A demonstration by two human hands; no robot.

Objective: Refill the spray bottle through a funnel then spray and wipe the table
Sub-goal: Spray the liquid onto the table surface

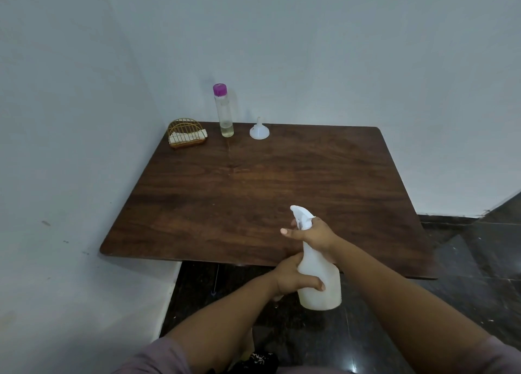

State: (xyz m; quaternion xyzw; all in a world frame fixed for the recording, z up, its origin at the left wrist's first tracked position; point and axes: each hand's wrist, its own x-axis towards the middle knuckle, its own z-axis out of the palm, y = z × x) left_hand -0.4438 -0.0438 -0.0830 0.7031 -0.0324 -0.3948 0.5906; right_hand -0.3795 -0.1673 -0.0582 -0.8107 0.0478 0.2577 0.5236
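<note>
I hold a white spray bottle (321,283) in the air over the near edge of the dark wooden table (253,193). My left hand (293,278) grips its body from the left. My right hand (313,232) grips the neck just under the spray head, thumb sticking out to the left. The nozzle points away from me, toward the table's far side. A tall clear bottle with a purple cap (223,111), holding a little pale liquid, stands at the far edge. A white funnel (259,130) sits upside down to its right.
A gold wire holder with a folded white cloth (186,136) is in the far left corner. White walls close the table's left and far sides. Dark tiled floor (465,261) lies to the right and under me.
</note>
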